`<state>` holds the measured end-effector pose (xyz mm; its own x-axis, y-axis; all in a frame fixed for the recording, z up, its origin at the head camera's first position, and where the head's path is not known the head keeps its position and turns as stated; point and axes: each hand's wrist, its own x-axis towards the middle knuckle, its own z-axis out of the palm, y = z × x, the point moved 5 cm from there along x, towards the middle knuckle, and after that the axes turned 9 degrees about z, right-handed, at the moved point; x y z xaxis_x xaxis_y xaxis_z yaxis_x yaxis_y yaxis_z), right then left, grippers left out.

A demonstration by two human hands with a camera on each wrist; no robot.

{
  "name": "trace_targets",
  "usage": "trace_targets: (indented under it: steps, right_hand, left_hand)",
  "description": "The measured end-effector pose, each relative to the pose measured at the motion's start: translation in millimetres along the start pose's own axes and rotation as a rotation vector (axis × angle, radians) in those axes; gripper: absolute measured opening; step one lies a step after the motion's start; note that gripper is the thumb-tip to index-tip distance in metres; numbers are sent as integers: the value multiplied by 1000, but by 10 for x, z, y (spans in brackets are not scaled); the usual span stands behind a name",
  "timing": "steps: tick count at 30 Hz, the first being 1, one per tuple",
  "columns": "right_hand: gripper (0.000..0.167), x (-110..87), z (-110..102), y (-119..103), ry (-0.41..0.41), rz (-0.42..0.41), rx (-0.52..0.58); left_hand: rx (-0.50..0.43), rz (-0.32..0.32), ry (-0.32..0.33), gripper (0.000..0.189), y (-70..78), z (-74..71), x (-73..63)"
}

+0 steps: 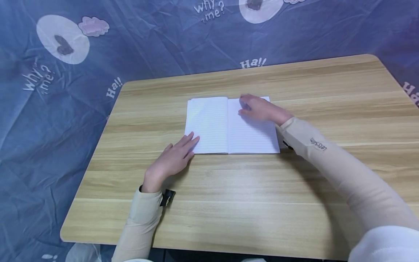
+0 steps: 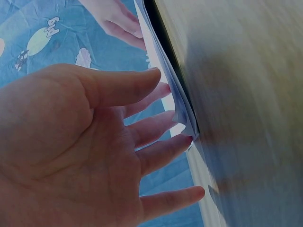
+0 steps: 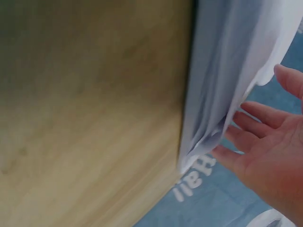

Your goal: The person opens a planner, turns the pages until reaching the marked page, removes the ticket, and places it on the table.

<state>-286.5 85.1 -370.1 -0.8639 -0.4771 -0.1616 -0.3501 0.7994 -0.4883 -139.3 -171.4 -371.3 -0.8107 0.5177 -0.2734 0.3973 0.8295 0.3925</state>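
An open notebook (image 1: 209,123) with white lined pages lies on the wooden table. My left hand (image 1: 173,156) rests at its lower left corner, fingers spread and straight, fingertips on the left page. In the left wrist view the fingers of that hand (image 2: 113,142) reach the page edges, which curl up slightly at the corner. Over the upper part of the right page is my right hand (image 1: 260,109), palm down with its fingers extended. From the right wrist, the fingertips of the right hand (image 3: 270,146) meet the loose, slightly lifted page edges.
The wooden table (image 1: 229,203) extends around the notebook on all sides. Behind and to the left hangs a blue printed cloth (image 1: 157,40). Both forearms wear beige sleeves (image 1: 337,163), with a small black strap piece (image 1: 167,197) by the left wrist.
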Motion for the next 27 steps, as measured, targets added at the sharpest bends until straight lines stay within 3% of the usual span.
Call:
trace_targets:
  steps: [6, 13, 21, 27]
  right_hand:
    - [63, 110, -79, 150, 2, 95, 14]
    - [56, 110, -107, 170, -3, 100, 59]
    - [46, 125, -155, 201, 65, 99, 57]
    - [40, 76, -218, 273, 117, 145, 110]
  left_hand:
    - [4, -1, 0, 55, -15, 12, 7]
    - [-1, 0, -3, 55, 6, -5, 9]
    - [6, -2, -2, 55, 4, -5, 7]
    - [8, 1, -3, 55, -12, 13, 21]
